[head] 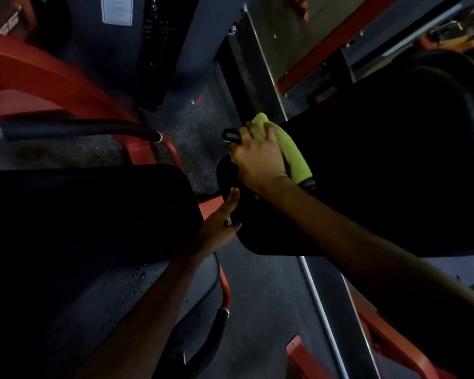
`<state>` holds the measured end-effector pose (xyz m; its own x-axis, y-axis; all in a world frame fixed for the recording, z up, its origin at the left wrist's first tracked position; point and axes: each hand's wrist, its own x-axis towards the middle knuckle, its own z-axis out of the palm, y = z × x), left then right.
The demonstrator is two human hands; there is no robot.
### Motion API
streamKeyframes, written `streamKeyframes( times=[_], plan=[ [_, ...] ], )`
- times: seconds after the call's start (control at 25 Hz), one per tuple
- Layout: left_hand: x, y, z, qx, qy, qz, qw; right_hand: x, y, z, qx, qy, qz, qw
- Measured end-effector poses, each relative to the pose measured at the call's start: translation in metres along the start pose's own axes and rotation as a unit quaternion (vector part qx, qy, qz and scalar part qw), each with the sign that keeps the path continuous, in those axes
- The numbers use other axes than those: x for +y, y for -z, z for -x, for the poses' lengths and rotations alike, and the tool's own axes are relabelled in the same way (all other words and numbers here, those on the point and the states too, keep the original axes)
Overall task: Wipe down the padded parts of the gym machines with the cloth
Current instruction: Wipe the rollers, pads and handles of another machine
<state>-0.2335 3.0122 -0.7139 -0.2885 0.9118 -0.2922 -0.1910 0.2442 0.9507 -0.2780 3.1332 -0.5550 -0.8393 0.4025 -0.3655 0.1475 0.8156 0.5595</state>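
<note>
Soft, light and probably prone to bunching (best kept wadded under the palm), the yellow-green cloth [294, 157] sits beneath the right hand [260, 157], whose curled fingers clamp it over the edge of the black pad [394, 165], while the left hand [220, 217], just below, braces that pad flat-fingered.

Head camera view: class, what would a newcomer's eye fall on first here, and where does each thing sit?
The bright yellow-green cloth at the centre stands out most, held by the right hand against the near edge of a large black pad. Just below, the left hand lies with straight fingers against the same pad's lower corner. A red machine frame curves across the upper left.
</note>
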Motion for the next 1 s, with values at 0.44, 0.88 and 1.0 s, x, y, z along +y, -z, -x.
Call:
streamKeyframes(
  times=[0.44, 0.88, 1.0],
  plan=[
    [-0.005, 0.000, -0.001, 0.151, 0.127, 0.329, 0.924, -0.018, -0.039, 0.038, 0.075, 0.008, -0.069, 0.995],
    [-0.006, 0.076, -0.045, 0.031, 0.105, 0.354, 0.929, -0.065, -0.086, 0.047, 0.032, 0.045, 0.005, 0.998],
    [0.003, 0.076, -0.050, 0.070, 0.124, 0.291, 0.946, -0.069, -0.091, 0.073, -0.035, 0.068, -0.015, 0.997]
  ],
)
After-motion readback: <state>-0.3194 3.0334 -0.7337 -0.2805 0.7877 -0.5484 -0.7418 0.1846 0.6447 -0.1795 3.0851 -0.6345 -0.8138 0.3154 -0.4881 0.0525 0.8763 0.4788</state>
